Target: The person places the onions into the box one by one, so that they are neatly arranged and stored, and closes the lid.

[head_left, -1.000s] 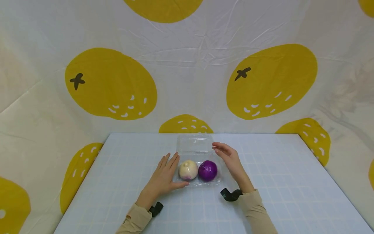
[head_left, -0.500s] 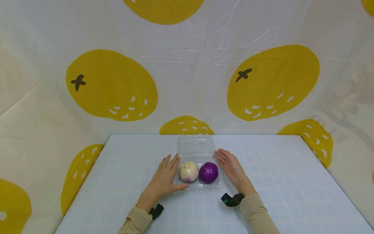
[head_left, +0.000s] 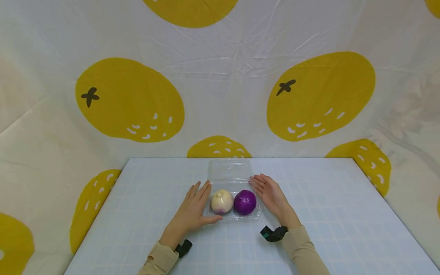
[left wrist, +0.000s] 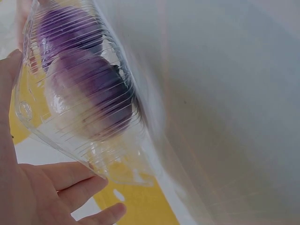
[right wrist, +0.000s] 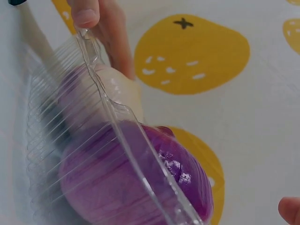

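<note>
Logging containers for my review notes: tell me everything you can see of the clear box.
The box is clear, shiny and plastic-looking, with ribbed walls, a flanged rim and a hinged lid. It sits upright on the table, open, its lid folded back away from the person. A pale bulb and a purple bulb sit side by side inside. The left hand spans its left side, thumb seemingly touching the near corner; the right hand is by the hinge, contact unclear.
</note>
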`<state>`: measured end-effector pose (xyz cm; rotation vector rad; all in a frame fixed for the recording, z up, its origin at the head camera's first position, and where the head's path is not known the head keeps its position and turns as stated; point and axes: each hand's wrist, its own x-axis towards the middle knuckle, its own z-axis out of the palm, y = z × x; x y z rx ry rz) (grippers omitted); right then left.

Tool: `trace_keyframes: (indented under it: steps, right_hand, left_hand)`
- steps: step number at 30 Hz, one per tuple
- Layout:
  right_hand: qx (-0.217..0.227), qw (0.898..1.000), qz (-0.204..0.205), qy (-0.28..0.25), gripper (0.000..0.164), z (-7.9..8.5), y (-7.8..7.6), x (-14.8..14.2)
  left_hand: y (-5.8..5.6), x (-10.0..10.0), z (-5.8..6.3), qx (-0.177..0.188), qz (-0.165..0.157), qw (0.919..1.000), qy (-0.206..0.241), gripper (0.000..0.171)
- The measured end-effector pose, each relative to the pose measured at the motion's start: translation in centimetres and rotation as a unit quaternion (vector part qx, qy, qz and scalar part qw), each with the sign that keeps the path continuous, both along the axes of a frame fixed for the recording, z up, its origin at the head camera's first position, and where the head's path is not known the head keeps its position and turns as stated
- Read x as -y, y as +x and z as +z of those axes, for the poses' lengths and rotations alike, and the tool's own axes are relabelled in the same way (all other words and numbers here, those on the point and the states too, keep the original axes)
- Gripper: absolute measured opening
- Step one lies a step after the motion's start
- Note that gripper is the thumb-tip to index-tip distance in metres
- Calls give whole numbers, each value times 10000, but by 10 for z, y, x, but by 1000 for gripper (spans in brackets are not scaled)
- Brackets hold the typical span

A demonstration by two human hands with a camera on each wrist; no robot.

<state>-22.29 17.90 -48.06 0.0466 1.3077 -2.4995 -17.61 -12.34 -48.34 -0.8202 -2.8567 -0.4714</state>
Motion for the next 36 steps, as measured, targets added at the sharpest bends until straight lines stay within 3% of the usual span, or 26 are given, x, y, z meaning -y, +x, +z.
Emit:
trace_keyframes:
  steps: [22,31,36]
  right_hand:
    - [-135,9999,49,-74,56,-5,-3,-2]
    - [-110,9965,-379,743,53,-9,-8,3]
    - [-221,9954,-530,772,53,-11,-10,4]
  left_hand:
    - [0,0,-2,-204,-42,9998,-76,112]
    - [0,0,-2,-202,-42,9997,-88,112]
    - [-1,0,-2,-167,-30,9998,-98,112]
